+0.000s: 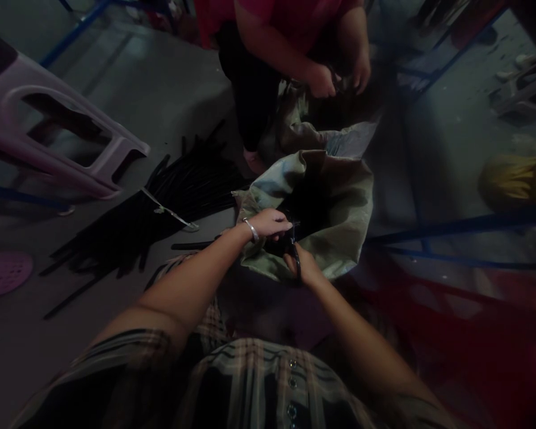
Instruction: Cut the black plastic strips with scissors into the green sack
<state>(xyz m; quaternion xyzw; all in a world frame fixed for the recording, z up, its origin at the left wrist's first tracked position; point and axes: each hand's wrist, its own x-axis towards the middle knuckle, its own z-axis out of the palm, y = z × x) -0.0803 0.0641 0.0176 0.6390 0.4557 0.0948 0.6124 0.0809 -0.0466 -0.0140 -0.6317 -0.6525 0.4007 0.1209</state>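
Note:
My left hand [271, 224], with a bracelet at the wrist, is closed on a dark strip over the near left part of an open pale green sack [346, 238]. Just to its right, my right hand [304, 263] grips black-handled scissors [296, 259], whose blades point away from me, close to the left fingertips. The sack's inside is very dark, so its contents cannot be made out. A thin black rod [190, 245] runs from the left toward my left hand.
Black rods [174, 196], bound with a pale tie, lie on the floor at left. A plastic stool [67, 119] stands upper left. Across from me, a person in red [290, 36] works over another sack [348, 140]. Blue metal bars [473, 223] cross the right side.

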